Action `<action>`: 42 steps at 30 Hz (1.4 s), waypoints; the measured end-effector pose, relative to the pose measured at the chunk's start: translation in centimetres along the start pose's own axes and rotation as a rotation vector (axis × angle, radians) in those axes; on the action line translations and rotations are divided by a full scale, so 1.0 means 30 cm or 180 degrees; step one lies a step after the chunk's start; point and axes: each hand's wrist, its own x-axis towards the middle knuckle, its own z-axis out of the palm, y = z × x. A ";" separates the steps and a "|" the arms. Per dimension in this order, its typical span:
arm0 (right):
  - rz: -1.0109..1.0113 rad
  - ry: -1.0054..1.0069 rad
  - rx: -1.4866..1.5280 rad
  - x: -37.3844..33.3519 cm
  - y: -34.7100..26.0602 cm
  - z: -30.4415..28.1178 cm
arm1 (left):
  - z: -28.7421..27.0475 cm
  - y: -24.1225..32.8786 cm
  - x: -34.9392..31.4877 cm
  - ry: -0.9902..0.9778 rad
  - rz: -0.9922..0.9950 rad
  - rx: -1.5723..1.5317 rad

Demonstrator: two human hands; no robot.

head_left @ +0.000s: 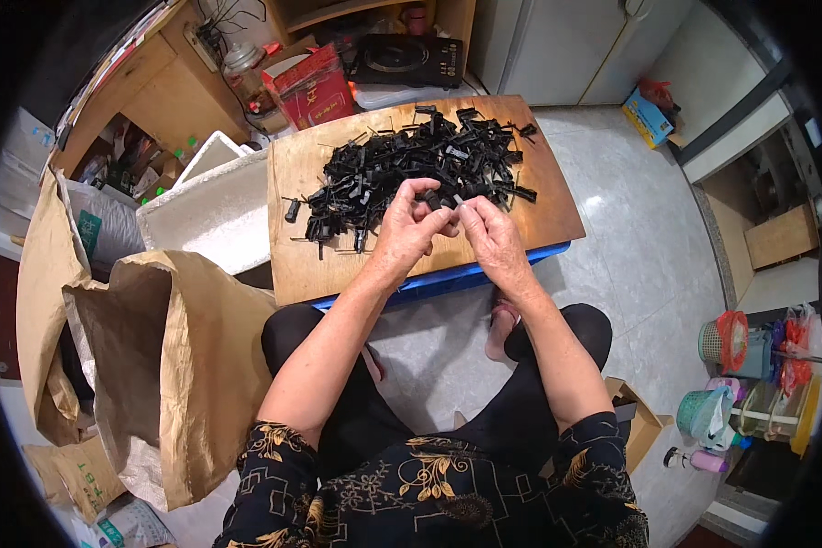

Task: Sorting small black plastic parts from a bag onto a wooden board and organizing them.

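Your left grip pinched a small, dark, plastic-looking part; your right grip narrowed just beside it, its hold unclear. The part looked light and stiff, probably best taken by its thicker body. Beyond both grips lay a tangled black heap; the brown wooden worktop's near edge left elbow room.

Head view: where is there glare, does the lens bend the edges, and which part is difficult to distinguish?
Head view: a whitish glare patch on the pale grey tiled floor, right of the brown wooden board; head view: straight edges bow toward the picture's rim; head view: the heap of small, black, plastic-looking parts reads as one dark tangle, single pieces hard to separate.
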 end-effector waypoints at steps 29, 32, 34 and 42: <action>-0.0023 -0.0500 -0.0257 0.031 0.096 0.030 | -0.005 -0.050 0.028 -0.0154 0.0309 0.1256; -0.0067 -0.0407 -0.0525 0.035 0.110 0.061 | -0.018 -0.062 0.031 0.0059 0.0682 0.1875; 0.0004 -0.0376 -0.0566 0.029 0.108 0.069 | -0.013 -0.070 0.025 0.0168 0.1113 0.2332; -0.0102 -0.0114 -0.0610 0.025 0.112 0.093 | -0.013 -0.085 0.032 0.0240 0.1646 0.2566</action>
